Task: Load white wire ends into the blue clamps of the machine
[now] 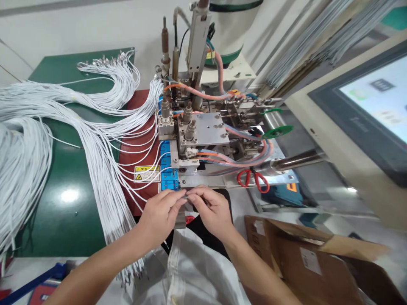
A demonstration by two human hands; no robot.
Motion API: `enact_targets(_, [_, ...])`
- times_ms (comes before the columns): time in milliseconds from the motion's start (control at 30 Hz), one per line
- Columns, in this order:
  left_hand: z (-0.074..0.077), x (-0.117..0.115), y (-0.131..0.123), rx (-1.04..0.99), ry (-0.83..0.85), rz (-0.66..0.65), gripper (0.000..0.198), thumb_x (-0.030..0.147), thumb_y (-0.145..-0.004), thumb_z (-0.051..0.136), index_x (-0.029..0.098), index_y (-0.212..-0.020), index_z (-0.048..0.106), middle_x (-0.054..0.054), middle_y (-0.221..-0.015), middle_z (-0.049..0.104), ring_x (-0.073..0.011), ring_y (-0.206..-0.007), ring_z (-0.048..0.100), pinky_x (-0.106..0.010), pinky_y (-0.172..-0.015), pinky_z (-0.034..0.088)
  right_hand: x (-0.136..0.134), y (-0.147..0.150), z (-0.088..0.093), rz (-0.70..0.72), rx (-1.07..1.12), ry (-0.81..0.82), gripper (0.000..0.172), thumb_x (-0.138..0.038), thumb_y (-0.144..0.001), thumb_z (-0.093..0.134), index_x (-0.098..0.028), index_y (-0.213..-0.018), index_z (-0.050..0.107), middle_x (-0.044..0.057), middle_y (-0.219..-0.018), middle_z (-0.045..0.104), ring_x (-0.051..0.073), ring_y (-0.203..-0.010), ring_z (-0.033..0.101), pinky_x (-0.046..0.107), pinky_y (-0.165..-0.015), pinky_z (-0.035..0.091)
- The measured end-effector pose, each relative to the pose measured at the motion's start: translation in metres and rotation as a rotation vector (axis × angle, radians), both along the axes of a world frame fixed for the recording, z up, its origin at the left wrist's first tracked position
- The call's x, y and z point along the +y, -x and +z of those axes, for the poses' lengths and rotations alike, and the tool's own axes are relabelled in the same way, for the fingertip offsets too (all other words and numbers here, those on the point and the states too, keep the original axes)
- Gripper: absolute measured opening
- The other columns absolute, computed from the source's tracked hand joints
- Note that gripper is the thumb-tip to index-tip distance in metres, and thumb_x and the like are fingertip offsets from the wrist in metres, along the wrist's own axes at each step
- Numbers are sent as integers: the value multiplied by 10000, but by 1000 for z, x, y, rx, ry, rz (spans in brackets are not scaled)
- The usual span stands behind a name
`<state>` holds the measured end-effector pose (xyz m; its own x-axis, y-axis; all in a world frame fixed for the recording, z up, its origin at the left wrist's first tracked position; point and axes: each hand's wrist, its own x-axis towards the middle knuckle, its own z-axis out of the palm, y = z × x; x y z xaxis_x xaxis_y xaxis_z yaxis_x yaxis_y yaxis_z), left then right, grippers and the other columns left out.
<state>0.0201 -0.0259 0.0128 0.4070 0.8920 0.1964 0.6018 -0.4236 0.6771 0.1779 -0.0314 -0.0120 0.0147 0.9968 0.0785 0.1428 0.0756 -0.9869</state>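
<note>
In front of the machine's near end, my left hand [161, 214] is closed in a pinch on a white cable [140, 206] that runs in from the bundle on the left. My right hand [213, 212] pinches at the same spot, its fingertips almost touching the left ones. What lies between the right fingertips is too small and covered to make out. Just beyond the hands is a row of blue clamp blocks [168, 171], with several white cables leading into them. A thick bundle of white cables [104, 186] hangs over the table's front edge.
The metal machine [206, 127] with orange hoses stands ahead. Red-handled scissors [252, 180] lie on its right side, near a green-rimmed spool [276, 123]. A touchscreen [378, 93] stands at right, above cardboard boxes [305, 254]. The green tabletop [73, 224] holds more cable bundles.
</note>
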Motion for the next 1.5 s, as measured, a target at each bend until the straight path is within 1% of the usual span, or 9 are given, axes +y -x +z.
enact_targets(100, [0, 1, -3, -7, -11, -4, 245, 212, -885, 420, 159, -1004, 628, -74, -879, 668, -142, -776, 626, -254, -722, 522, 0, 2, 0, -7, 17, 26, 151, -273, -798, 548, -194, -723, 653, 24, -684, 641, 140, -625, 577, 265, -614, 466])
enact_targets(267, [1, 4, -5, -108, 139, 116, 169, 217, -840, 495, 194, -862, 661, -36, -812, 675, -135, -746, 623, -248, -708, 518, -10, 16, -7, -236, 201, 139, 182, -306, -813, 508, -175, -767, 626, 27, -686, 617, 134, -617, 565, 259, -585, 476])
enact_targets(433, [-1, 3, -6, -192, 240, 167, 121, 209, -801, 541, 190, -803, 660, -25, -785, 666, -127, -728, 618, -226, -673, 511, -11, 21, -9, -242, 234, 98, 67, -222, -734, 589, -184, -694, 627, 14, -685, 614, 136, -646, 580, 263, -622, 487])
enact_targets(633, [-6, 0, -9, -183, 250, 208, 105, 179, -780, 535, 186, -771, 639, -19, -758, 646, -122, -688, 598, -230, -640, 502, -7, 23, -4, -253, 202, 167, 77, -225, -721, 576, -173, -669, 600, 9, -655, 594, 128, -608, 555, 253, -586, 474])
enact_targets(867, [-6, 4, -3, -226, 336, 151, 165, 231, -821, 506, 184, -802, 663, -32, -782, 661, -138, -726, 605, -248, -674, 501, -5, 22, -6, -158, 104, 139, 105, -259, -758, 546, -177, -701, 579, 14, -679, 563, 121, -603, 515, 236, -563, 453])
enact_targets(967, [-7, 5, -2, -249, 413, 186, 159, 234, -815, 516, 179, -779, 661, -22, -742, 649, -131, -692, 598, -234, -645, 494, -6, 25, -8, -199, 89, 132, 103, -247, -766, 539, -177, -704, 583, 15, -673, 572, 123, -605, 524, 231, -551, 447])
enact_targets(1100, [-10, 3, -4, -273, 415, 232, 139, 238, -803, 529, 176, -790, 653, -19, -755, 641, -129, -690, 593, -231, -647, 486, -5, 25, -5, -204, 36, 81, 103, -219, -763, 538, -179, -685, 593, 20, -672, 581, 127, -604, 536, 240, -551, 446])
enact_targets(1300, [-4, 8, 1, -177, 387, 120, 142, 197, -799, 518, 186, -767, 657, -7, -732, 638, -125, -695, 581, -226, -665, 471, 1, 10, 4, -18, -147, 21, 116, -196, -751, 541, -182, -647, 590, -2, -624, 569, 107, -547, 507, 221, -527, 423])
enact_targets(1500, [0, 10, 3, -128, 441, 71, 173, 163, -804, 484, 184, -729, 639, 13, -664, 602, -111, -633, 552, -211, -615, 446, 1, 10, -3, 21, -39, 99, 106, -213, -750, 527, -172, -660, 565, -9, -614, 533, 101, -545, 487, 209, -507, 408])
